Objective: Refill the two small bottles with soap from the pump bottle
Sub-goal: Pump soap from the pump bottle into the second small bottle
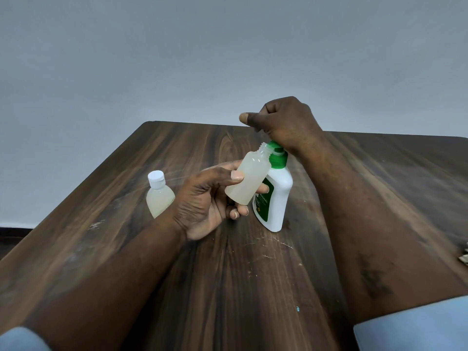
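Observation:
My left hand (205, 198) holds a small translucent bottle (249, 179), uncapped and tilted, with its threaded mouth right at the green nozzle of the pump bottle (277, 196). The pump bottle is white with a green pump and a green label, and it stands upright on the table. My right hand (283, 122) rests with its heel on the pump head, fingers curled shut; whether it holds anything inside is hidden. A second small bottle (159, 196) with a white cap stands to the left, holding pale liquid, partly behind my left wrist.
All of this sits on a dark wooden table (228, 274) with scratches near its middle. The far edge of the table meets a plain grey wall. A small pale scrap (464, 257) lies at the right edge of the view.

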A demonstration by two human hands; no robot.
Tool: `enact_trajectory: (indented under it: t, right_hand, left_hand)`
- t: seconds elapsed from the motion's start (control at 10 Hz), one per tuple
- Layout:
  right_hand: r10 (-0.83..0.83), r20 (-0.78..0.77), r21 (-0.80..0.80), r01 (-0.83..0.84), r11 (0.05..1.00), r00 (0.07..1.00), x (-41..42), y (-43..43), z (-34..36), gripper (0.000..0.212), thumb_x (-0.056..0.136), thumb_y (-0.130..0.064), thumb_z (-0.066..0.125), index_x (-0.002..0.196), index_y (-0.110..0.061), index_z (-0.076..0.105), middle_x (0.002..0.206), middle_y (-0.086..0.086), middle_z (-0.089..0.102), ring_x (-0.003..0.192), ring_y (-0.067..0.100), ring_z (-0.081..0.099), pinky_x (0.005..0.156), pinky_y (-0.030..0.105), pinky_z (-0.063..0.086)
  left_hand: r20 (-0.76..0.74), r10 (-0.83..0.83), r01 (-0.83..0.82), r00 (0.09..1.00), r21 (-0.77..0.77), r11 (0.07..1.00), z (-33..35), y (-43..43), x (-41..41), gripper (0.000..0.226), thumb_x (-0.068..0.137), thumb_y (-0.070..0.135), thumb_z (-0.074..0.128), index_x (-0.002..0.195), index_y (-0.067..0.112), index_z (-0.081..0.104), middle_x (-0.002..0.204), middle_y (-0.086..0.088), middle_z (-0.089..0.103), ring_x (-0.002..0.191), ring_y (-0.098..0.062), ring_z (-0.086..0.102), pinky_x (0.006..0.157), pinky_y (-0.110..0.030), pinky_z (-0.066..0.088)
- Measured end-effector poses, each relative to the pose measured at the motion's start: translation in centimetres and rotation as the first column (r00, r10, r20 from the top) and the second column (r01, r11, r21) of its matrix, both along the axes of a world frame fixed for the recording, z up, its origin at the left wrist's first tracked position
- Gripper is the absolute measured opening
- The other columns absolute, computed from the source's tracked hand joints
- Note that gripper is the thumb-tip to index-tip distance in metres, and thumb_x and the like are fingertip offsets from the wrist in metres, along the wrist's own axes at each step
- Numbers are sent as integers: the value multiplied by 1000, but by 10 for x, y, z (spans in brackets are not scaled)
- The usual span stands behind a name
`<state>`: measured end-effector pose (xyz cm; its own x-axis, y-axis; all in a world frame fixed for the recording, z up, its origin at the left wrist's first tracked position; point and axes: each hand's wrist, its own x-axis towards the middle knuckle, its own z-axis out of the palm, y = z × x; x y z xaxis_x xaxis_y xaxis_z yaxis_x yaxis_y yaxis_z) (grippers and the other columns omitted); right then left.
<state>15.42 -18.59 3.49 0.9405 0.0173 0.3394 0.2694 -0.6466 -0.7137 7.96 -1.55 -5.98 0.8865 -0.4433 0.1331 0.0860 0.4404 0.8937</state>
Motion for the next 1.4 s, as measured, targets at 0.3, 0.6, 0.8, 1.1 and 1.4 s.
enact_trajectory:
  t: [0.3, 0.6, 0.8, 1.1, 1.4]
  right_hand:
    - [-9, 36, -7, 9, 1000, 999, 5, -4, 3, 48, 85, -55, 80, 83, -7, 75, 63, -11, 59, 45, -5, 49, 42, 10, 35]
    - [-3, 6, -18, 3, 1000, 1000, 3, -2, -1, 46, 85, -55, 80, 82, -9, 75, 61, -12, 58, 50, 0, 49, 50, 18, 37]
    - [-16, 36, 11, 16, 1000, 999, 3, -2, 2, 47, 85, -54, 80, 80, -8, 72, 57, -13, 56, 43, -3, 49, 49, 17, 38]
    - [15, -9, 1, -15, 1000, 1000, 4, 2, -1, 42, 83, -54, 82, 68, -16, 70, 52, -15, 59, 48, -1, 51, 56, 22, 42]
    - [1, 29, 32, -2, 999, 1000, 2, -2, 1, 50, 84, -55, 80, 82, -6, 74, 65, -10, 64, 58, 6, 56, 60, 25, 46]
  left_hand:
    - [-10, -7, 7, 1000, -12, 1000, 1, 0, 0, 47, 75, 28, 66, 119, 12, 73, 108, -29, 70, 61, -25, 56, 48, -28, 42]
    - [-18, 0, 0, 1000, -10, 1000, 2, -1, -3, 45, 75, 29, 66, 117, 15, 75, 107, -27, 70, 61, -25, 55, 49, -27, 42]
    - [-12, -5, 5, 1000, 11, 1000, 2, -2, -1, 54, 72, 28, 67, 122, 9, 70, 106, -29, 69, 56, -24, 57, 45, -26, 44]
    - [-79, 38, -38, 996, -5, 999, 14, -9, -12, 76, 73, 15, 53, 144, -9, 42, 120, -29, 50, 56, -15, 66, 45, -25, 52]
    - [-16, 22, -21, 1000, 30, 999, 3, -1, -3, 48, 74, 28, 67, 120, 13, 73, 109, -29, 69, 62, -25, 56, 47, -27, 43]
